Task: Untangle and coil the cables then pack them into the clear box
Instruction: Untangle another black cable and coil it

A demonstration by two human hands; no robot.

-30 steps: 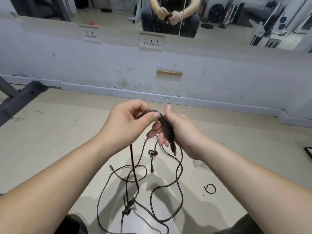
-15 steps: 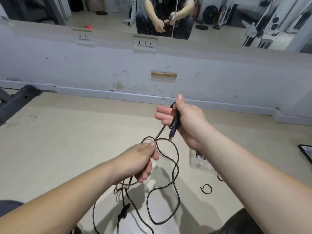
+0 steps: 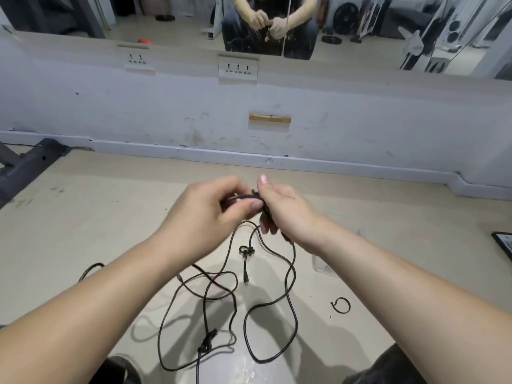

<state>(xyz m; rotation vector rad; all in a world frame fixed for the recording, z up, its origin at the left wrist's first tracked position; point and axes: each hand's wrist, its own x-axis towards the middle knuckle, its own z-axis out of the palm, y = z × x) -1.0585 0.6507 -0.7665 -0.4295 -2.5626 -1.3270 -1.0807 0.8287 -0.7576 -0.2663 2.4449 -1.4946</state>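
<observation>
Up close, both hands meet over the floor [image 3: 83, 223] and I have them on the same black cable [image 3: 291, 275]. The left hand [image 3: 205, 217] pinches a short stretch of it between thumb and curled fingers. The right hand [image 3: 286, 214] grips a gathered bunch of the cable in its curled fingers, thumb sticking up, just touching the left hand's fingertips. How many turns sit in that bunch I cannot tell; the fingers hide them.

Below the hands the rest of the cable hangs down and sprawls in loose, crossing loops on the floor between my forearms. A small knot [image 3: 246, 251] sits in one hanging strand just under the hands, with a plug end [image 3: 246, 281] dangling beneath it. A second, tighter tangle [image 3: 207, 341] lies lower, nearer my legs. One more loop [image 3: 91, 270] peeks out from behind the left forearm.

The clear box [image 3: 327, 268] stands on the floor to the right, mostly hidden behind the right forearm. Near it, apart from the cable, lies a small black ring [image 3: 341, 305]. Farther out run the grey wall [image 3: 360, 128], its sockets [image 3: 238, 68], and a mirror [image 3: 360, 23] above.
</observation>
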